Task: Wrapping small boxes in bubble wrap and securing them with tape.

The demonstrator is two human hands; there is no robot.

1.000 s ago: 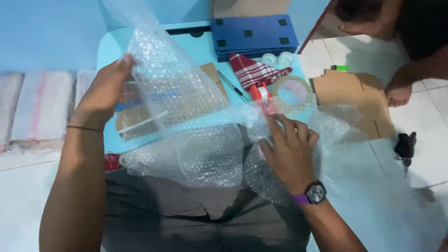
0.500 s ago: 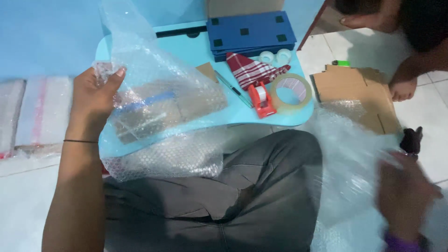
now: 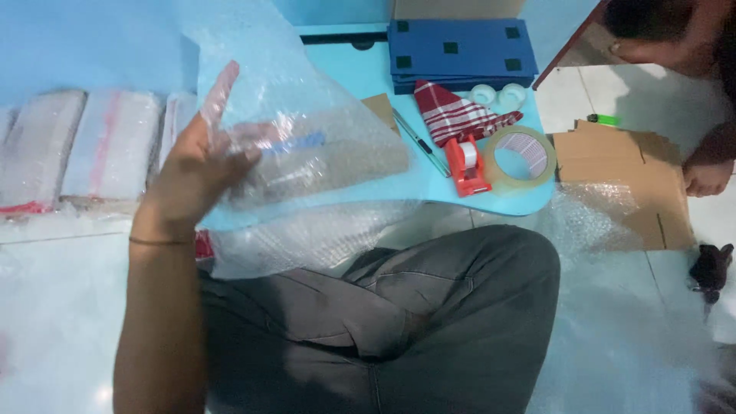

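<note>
Lifting bubble wrap sheet (image 3: 307,146) w/ left hand (image 3: 195,172), fingers (image 3: 218,96) spread, prob. pinching its edge, to clear wrapped item beneath; right hand unseen.

The left hand (image 3: 201,157) is rising at the end of a bare forearm that is reaching up from the lower left, a thin dark band sitting around the wrist. Its back is facing the camera, the index finger is pointing up and slightly right, and the other fingers are curling loosely inward, partly blurred. The right hand is lying outside the view, so nothing of its pose is showing.
</note>
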